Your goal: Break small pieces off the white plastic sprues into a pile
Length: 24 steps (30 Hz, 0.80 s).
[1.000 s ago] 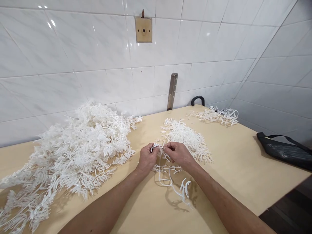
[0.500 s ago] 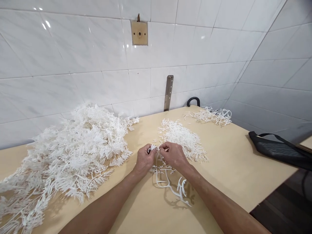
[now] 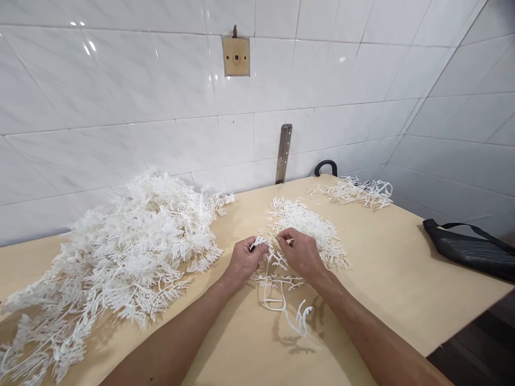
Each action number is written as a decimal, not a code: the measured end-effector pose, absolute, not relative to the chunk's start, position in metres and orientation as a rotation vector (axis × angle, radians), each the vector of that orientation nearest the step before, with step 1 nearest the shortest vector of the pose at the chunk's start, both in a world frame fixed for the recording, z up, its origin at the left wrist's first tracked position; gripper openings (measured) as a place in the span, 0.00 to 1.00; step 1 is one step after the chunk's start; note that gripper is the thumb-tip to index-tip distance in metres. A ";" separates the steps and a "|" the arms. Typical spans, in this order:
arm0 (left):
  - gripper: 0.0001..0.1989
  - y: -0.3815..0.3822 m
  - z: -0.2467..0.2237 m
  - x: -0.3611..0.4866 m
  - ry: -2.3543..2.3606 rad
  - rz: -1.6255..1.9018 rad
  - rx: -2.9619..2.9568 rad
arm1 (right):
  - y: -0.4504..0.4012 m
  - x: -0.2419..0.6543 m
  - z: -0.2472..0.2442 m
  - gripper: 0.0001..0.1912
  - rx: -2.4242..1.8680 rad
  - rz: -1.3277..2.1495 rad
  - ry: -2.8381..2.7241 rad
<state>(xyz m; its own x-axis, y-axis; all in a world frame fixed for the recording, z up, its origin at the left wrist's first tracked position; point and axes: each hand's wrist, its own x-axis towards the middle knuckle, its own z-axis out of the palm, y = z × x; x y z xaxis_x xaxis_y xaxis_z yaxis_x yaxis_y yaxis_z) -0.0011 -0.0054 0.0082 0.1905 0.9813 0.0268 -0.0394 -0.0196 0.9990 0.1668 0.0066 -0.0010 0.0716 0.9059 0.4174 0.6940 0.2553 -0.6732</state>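
Observation:
My left hand (image 3: 243, 261) is closed on one end of a white branching plastic sprue (image 3: 275, 308), with a tuft of short prongs poking out by the thumb. The rest of the sprue hangs down toward the table between my forearms. My right hand (image 3: 301, 251) is just to the right, thumb and forefinger pinched together; whatever sits between them is too small to make out. Behind the right hand lies a heap of small loose white plastic pieces (image 3: 311, 228). A large pile of prong-covered white sprues (image 3: 148, 241) spreads to the left of my left hand.
Bare white sprues (image 3: 360, 192) lie in a tangle at the table's far right. A black mesh bag (image 3: 466, 249) rests on the right edge. A metal strip (image 3: 284, 154) and a black curved handle (image 3: 325, 165) stand by the tiled wall, behind the tan tabletop (image 3: 394, 279).
My right hand has moved away from the left, opening a gap between the fingertips. The sprue's hanging part has shifted slightly, and the whole view has shifted a little.

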 end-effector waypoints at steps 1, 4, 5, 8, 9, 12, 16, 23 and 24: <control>0.17 -0.006 0.008 -0.001 1.043 1.086 1.274 | 0.006 0.168 0.000 0.08 -1.494 0.341 -1.646; 0.15 -0.005 0.007 0.000 1.071 1.062 1.211 | 0.004 0.170 0.006 0.09 -1.481 0.350 -1.601; 0.14 -0.005 0.006 -0.001 1.078 1.062 1.190 | 0.003 0.169 0.008 0.10 -1.465 0.339 -1.603; 0.14 -0.003 0.005 -0.001 1.111 1.078 1.161 | -0.001 0.165 0.011 0.11 -1.351 0.301 -1.663; 0.14 -0.003 0.005 -0.001 1.124 1.090 1.160 | -0.002 0.164 0.011 0.11 -1.303 0.293 -1.694; 0.14 0.000 0.003 -0.001 1.152 1.124 1.173 | -0.005 0.160 0.008 0.09 -1.187 0.266 -1.792; 0.15 0.000 0.002 -0.001 1.178 1.132 1.214 | -0.004 0.157 0.003 0.06 -1.132 0.229 -1.860; 0.16 0.000 0.001 -0.001 1.203 1.114 1.300 | -0.004 0.157 0.002 0.07 -1.191 0.214 -1.898; 0.16 0.001 0.000 -0.001 1.207 1.112 1.319 | -0.005 0.156 0.001 0.07 -1.202 0.205 -1.899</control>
